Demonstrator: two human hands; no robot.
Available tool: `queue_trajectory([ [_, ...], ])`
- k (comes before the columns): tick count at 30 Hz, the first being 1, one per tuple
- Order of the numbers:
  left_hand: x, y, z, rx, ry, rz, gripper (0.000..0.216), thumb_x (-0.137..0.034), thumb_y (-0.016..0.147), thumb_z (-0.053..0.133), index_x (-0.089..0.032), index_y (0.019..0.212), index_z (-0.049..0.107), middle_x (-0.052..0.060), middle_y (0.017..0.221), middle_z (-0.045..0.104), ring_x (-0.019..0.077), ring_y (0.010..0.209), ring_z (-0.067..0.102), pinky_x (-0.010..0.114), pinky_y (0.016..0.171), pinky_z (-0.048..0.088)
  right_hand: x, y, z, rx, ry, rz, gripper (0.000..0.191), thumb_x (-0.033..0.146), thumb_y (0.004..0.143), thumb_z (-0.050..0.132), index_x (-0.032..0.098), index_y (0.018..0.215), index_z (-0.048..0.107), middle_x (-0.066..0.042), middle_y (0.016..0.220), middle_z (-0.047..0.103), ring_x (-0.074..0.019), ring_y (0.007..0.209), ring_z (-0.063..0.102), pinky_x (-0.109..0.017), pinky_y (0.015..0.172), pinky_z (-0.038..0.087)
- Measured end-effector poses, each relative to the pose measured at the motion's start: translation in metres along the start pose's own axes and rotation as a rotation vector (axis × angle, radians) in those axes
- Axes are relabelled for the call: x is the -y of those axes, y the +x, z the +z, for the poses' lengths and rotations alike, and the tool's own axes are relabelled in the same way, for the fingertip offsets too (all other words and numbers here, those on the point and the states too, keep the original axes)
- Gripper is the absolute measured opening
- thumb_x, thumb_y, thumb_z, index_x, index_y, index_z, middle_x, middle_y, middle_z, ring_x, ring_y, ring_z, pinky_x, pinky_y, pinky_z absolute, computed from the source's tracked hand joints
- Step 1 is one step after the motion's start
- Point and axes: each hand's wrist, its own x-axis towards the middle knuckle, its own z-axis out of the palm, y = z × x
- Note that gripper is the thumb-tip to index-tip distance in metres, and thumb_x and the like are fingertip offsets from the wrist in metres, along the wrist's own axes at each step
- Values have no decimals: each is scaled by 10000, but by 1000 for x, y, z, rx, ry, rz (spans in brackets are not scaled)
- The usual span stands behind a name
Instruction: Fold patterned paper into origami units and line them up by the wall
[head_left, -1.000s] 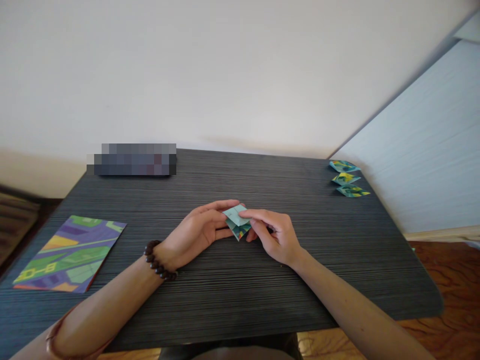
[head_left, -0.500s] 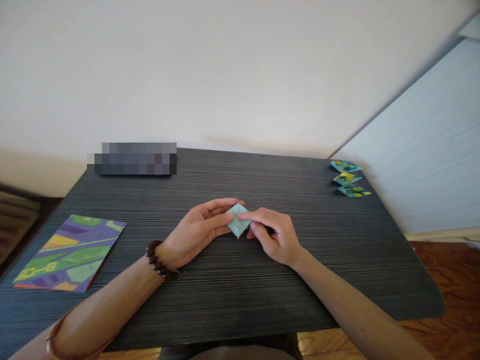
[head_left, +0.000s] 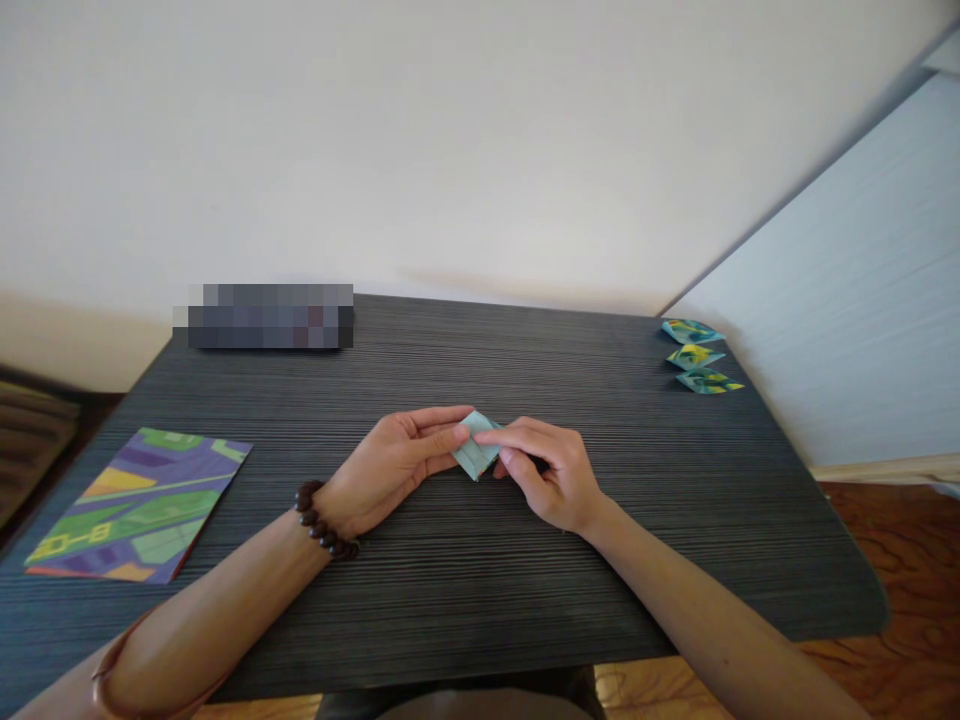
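A small pale-blue folded paper (head_left: pixel 475 457), diamond-shaped with crease lines, is held between my two hands above the dark table. My left hand (head_left: pixel 409 445) pinches its left corner, thumb on top and fingers behind. On the paper's right side, my right hand (head_left: pixel 551 468) has the index finger laid across the face and the thumb at the right edge. The fingers behind the paper are partly hidden.
Three folded blue-and-yellow paper pieces (head_left: pixel 694 357) lie in a column at the table's (head_left: pixel 570 610) far right. Patterned purple-and-green paper sheets (head_left: pixel 142 505) rest at left. A blurred-out dark object (head_left: pixel 266 320) stands at the back left, by the wall.
The folded paper has tilted slightly in my fingers, and its visible creases look different. My hands stay in nearly the same place.
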Motion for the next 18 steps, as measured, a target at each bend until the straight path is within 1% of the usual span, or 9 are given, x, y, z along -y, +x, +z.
queue_trajectory([
  [3,0,0,1,-16,6,9,271,-156,798,649,-110,1065,637,76,987,704,137,900,643,259,890,490,-1,0,0,2,8,-9,290,149,856,445,203,1058,647,-12,707,634,-108,621,573,-255,635,475],
  [8,2,0,2,-41,30,33,305,-171,788,662,-107,1084,625,79,996,704,140,900,647,256,883,495,1,0,0,10,7,-16,253,144,852,461,208,1005,653,-12,708,649,-107,610,581,-249,622,471],
  [11,4,-1,1,-52,62,47,339,-202,770,683,-118,1093,625,78,1012,703,148,901,650,266,884,496,1,-1,1,16,14,54,268,175,848,489,217,1091,593,0,744,645,-91,581,571,-231,606,470],
  [13,6,-1,0,-52,91,62,366,-229,761,691,-133,1106,621,75,1032,699,157,919,648,275,889,496,1,-2,1,-5,15,134,307,213,839,519,209,1146,526,23,698,610,-81,525,530,-213,548,446],
  [15,7,-1,-1,-44,123,79,385,-251,758,692,-148,1120,614,68,1049,695,164,943,645,278,894,495,0,-2,2,-22,-3,206,259,256,834,538,194,1085,521,40,644,573,-76,483,483,-203,488,402],
  [17,8,-2,-1,-41,154,96,388,-260,754,693,-158,1120,613,59,1052,695,166,954,645,274,893,497,0,-2,3,-1,-45,245,141,289,847,528,182,932,563,32,620,567,-78,486,475,-206,482,382],
  [18,8,-2,0,-46,171,105,384,-261,753,694,-161,1115,616,54,1049,697,167,956,646,273,893,498,-1,-2,3,15,-70,251,137,298,859,514,177,862,578,23,615,573,-81,496,485,-210,494,384],
])
